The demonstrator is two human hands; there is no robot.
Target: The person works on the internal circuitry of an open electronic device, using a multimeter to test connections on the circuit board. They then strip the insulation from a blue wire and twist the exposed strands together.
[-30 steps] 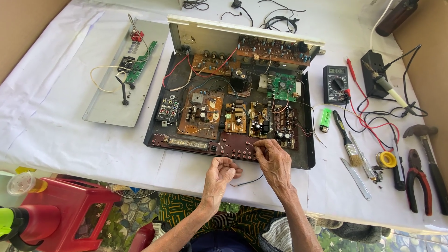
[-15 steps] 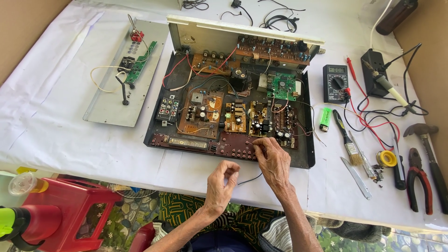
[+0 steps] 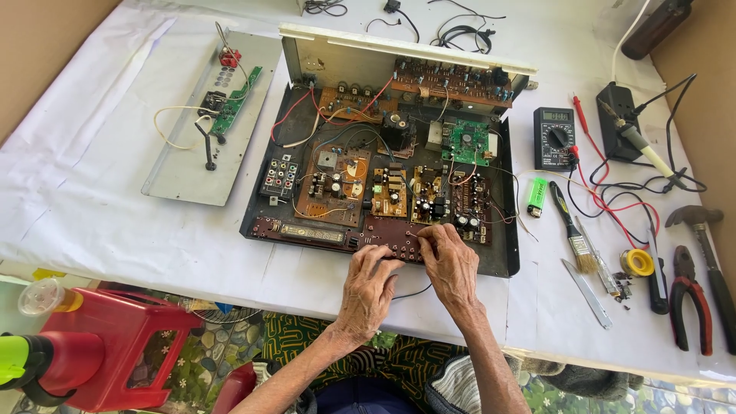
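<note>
Left hand: the left hand (image 3: 369, 285) is laid at the front edge of the open amplifier chassis (image 3: 383, 176), fingers curled down onto the dark front circuit strip (image 3: 337, 232); whether anything is pinched cannot be told.
Right hand: the right hand (image 3: 451, 264) is set just beside it, fingertips pressed together on the same strip.
Chassis: it is placed mid-counter, lid raised, boards exposed.
Counter: the white-covered counter (image 3: 100, 222) is seen beneath.
Right side: a multimeter (image 3: 554, 137), green lighter (image 3: 537, 196), brush (image 3: 573, 228), pliers (image 3: 688, 299) and hammer (image 3: 707, 257) are laid out.
Left side: a grey panel (image 3: 207, 123) is laid apart.
</note>
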